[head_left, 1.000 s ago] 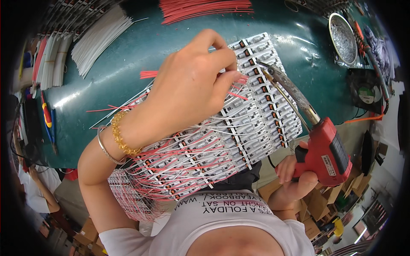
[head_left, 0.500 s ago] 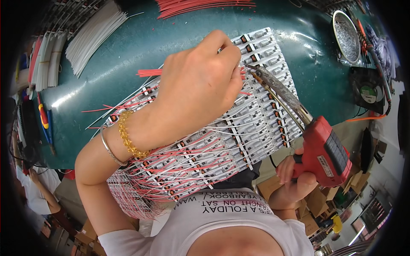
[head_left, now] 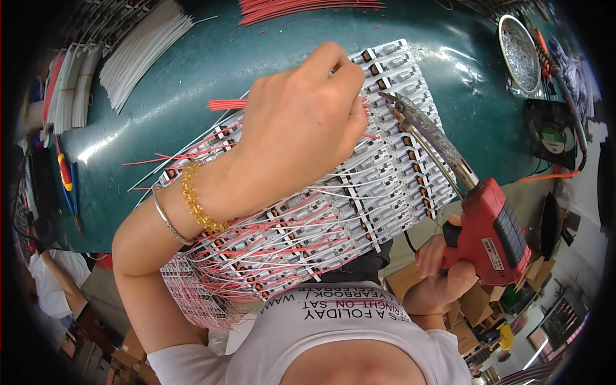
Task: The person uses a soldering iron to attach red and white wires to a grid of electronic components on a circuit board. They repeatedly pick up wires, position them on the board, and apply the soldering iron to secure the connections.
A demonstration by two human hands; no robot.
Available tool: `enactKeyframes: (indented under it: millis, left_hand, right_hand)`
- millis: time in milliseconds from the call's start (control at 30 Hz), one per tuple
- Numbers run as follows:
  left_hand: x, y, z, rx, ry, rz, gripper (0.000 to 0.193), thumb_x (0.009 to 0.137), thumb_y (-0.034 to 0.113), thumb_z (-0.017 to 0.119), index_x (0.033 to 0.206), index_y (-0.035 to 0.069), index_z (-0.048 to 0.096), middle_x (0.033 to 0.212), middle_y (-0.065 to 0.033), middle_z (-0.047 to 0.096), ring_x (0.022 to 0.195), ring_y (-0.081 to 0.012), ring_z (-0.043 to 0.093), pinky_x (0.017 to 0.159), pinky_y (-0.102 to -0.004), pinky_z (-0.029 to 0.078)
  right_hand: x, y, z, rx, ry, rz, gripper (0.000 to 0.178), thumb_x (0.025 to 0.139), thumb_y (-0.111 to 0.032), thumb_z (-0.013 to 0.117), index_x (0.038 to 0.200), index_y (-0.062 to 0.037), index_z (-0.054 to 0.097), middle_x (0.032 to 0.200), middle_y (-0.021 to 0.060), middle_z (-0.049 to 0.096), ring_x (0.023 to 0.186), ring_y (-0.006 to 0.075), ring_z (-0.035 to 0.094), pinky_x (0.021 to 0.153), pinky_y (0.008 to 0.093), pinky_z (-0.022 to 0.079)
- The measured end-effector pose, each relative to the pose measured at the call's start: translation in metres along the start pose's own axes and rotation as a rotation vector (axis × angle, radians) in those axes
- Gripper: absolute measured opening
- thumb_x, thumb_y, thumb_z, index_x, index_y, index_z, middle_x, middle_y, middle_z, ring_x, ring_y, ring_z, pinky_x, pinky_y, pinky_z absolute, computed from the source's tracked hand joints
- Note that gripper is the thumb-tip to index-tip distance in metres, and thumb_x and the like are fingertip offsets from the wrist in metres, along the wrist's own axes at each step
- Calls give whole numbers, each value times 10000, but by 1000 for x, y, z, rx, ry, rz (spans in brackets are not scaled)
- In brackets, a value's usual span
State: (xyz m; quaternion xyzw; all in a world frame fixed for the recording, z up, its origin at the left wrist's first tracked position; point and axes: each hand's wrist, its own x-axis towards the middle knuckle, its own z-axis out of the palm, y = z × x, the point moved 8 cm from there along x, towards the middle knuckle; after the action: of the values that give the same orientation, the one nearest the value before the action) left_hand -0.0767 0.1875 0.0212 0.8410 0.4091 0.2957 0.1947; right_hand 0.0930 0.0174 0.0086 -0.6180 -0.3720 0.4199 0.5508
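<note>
My left hand is closed over the upper part of a panel of small circuit modules, gripping a bundle of red wires whose ends stick out on both sides of the hand. What its fingertips touch is largely hidden. In my right hand is a red soldering gun, its finger wrapped at the trigger side. The gun's dark, worn tip points up and left above the panel, a short gap from my left fingers. Red and white wires trail from the modules across the panel's left and lower parts.
White wire bundles and red wires lie along the far side of the green table. At the right stand a round metal bowl and a black fan. A red-yellow screwdriver lies at left.
The soldering gun's tip has shifted slightly right and away from my left fingers. My left hand stays nearly in place with the red wires.
</note>
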Motion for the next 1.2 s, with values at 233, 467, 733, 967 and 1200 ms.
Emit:
enactKeyframes:
  millis: [233, 467, 733, 967, 1200]
  left_hand:
    - [-1, -1, -1, -37, 18, 22, 79, 726, 16, 631, 746, 8, 555, 845, -84, 561, 620, -218, 589, 536, -303, 462]
    - [-3, 7, 1, -139, -90, 7, 89, 737, 14, 644, 720, -8, 559, 866, -91, 566, 641, -209, 596, 551, -279, 480]
    - [-4, 6, 4, -105, -60, 7, 83, 713, 9, 642, 712, 7, 559, 842, -76, 567, 646, -213, 601, 562, -295, 476]
    - [-4, 8, 4, -83, -33, 25, 85, 706, 15, 639, 710, 18, 554, 817, -70, 562, 613, -229, 577, 534, -313, 448]
    - [-5, 5, 5, -75, -49, 8, 79, 718, 20, 634, 716, 12, 555, 820, -74, 566, 633, -215, 593, 549, -301, 466]
  right_hand:
    - [-2, 1, -2, -5, 16, -17, 837, 800, -590, 537, 1190, 130, 362, 448, -9, 407, 339, 91, 389, 382, 226, 362]
    - [-7, 5, -13, 36, 46, 30, 882, 770, -635, 532, 1191, 123, 371, 443, -9, 406, 331, 87, 376, 366, 224, 342]
    - [-6, 4, -8, 10, 13, 12, 785, 783, -605, 546, 1073, 114, 421, 454, 2, 423, 342, 89, 397, 367, 218, 342]
    - [-13, -1, -9, -111, 104, -30, 716, 775, -569, 591, 1008, 90, 437, 457, 17, 428, 348, 96, 401, 371, 220, 342]
    - [-16, -3, -12, -85, 128, -31, 809, 776, -573, 583, 1130, 131, 405, 441, 3, 415, 339, 93, 389, 376, 216, 346]
